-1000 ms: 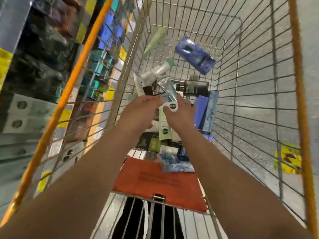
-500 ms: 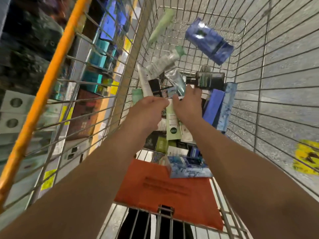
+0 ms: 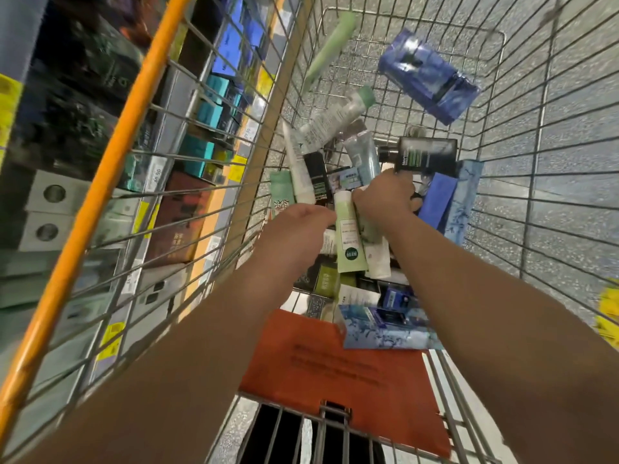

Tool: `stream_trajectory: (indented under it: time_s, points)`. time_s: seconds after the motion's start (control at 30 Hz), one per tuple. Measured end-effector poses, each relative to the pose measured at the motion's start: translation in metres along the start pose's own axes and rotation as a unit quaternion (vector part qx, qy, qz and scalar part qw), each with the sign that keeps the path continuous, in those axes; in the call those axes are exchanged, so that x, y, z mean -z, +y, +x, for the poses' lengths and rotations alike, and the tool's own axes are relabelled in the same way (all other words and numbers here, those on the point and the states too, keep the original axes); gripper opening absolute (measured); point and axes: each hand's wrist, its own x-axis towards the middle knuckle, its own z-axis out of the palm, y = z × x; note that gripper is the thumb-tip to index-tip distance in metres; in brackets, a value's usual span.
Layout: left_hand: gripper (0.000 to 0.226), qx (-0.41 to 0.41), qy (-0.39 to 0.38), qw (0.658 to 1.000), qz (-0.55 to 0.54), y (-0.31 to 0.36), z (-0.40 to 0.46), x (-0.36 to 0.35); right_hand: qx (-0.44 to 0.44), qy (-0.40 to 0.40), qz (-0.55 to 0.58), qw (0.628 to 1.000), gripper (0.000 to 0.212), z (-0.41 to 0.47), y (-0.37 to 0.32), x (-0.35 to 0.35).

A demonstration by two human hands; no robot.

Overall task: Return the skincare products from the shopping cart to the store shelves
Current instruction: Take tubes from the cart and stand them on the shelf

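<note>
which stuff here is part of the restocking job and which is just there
Part of the job:
- shopping cart
- light green tube, between both hands
- blue pouch
- dark bottle
- left hand, right hand
- store shelves

Just there:
- red panel on the cart's near end
- speckled floor
- yellow floor marking

The shopping cart [image 3: 522, 169] is grey wire with an orange rim [image 3: 100, 195] and a red-orange seat flap [image 3: 335, 370]. Inside lie a pale green tube [image 3: 346, 236], a glossy blue pouch [image 3: 428, 75], a black bottle [image 3: 425, 155] and a blue-and-white splash-patterned box [image 3: 378, 329].
</note>
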Motion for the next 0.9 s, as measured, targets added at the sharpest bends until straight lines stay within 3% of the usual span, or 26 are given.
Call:
stream_trajectory:
  time_s: [0.23,0.33,0.47,0.57,0.67,0.83,0.9]
  points:
    - [0.006,-0.005,0.003,1.0,-0.004,-0.007,-0.006,0.0,0.014,0.022,0.057,0.998,0.062,-0.014,0.003,-0.001]
    - [0.008,-0.004,0.003,1.0,-0.005,-0.005,-0.011,0.003,0.043,0.037,0.118,0.991,0.042,-0.029,0.0,-0.005]
    - [0.007,-0.006,0.01,1.0,-0.006,0.001,-0.02,0.009,0.062,0.049,0.269,0.96,0.029,-0.051,-0.006,0.009]
    - [0.008,-0.013,0.01,1.0,-0.008,0.008,-0.032,0.014,0.124,0.103,0.358,0.92,0.023,-0.067,-0.011,0.028]
    - [0.018,-0.033,0.017,0.999,-0.004,0.018,-0.053,0.021,0.181,0.131,0.356,0.907,0.009,-0.094,-0.015,0.052]
    - [0.015,-0.068,0.033,0.995,-0.067,0.03,-0.093,0.038,0.205,0.131,0.317,0.917,0.015,-0.163,-0.026,0.094]
    - [0.034,-0.109,0.025,0.987,-0.116,0.035,-0.109,0.044,0.223,0.132,0.288,0.922,0.018,-0.193,-0.033,0.11]
